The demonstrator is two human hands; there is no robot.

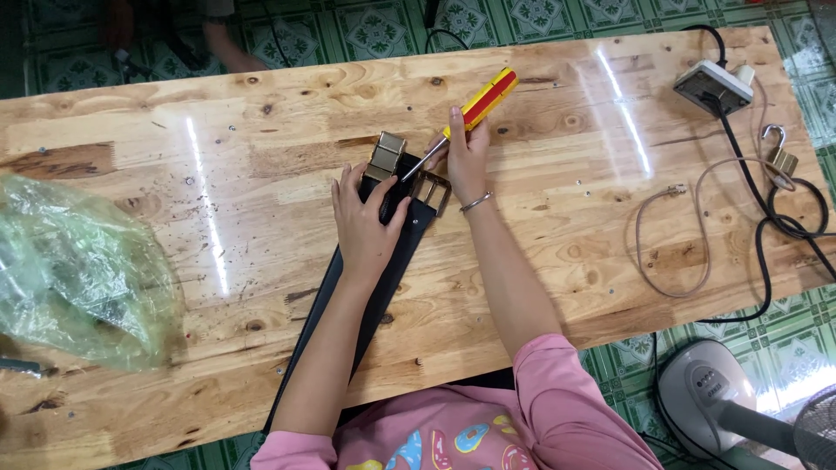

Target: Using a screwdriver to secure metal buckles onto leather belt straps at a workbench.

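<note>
a crumpled clear greenish plastic bag [74, 265] lies at the far left of the pale wooden counter [218, 130]. near the middle, the left hand [366, 222] presses flat, fingers spread, on a wide black leather belt [348, 322] just below its brass-coloured metal buckle [409, 174]. the right hand [466, 152] grips a yellow-and-red-handled screwdriver [461, 117], tip at the buckle. a grey power strip [712, 85] sits far right.

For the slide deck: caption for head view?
Left hand presses black belt; right hand works screwdriver at its buckle.
</note>
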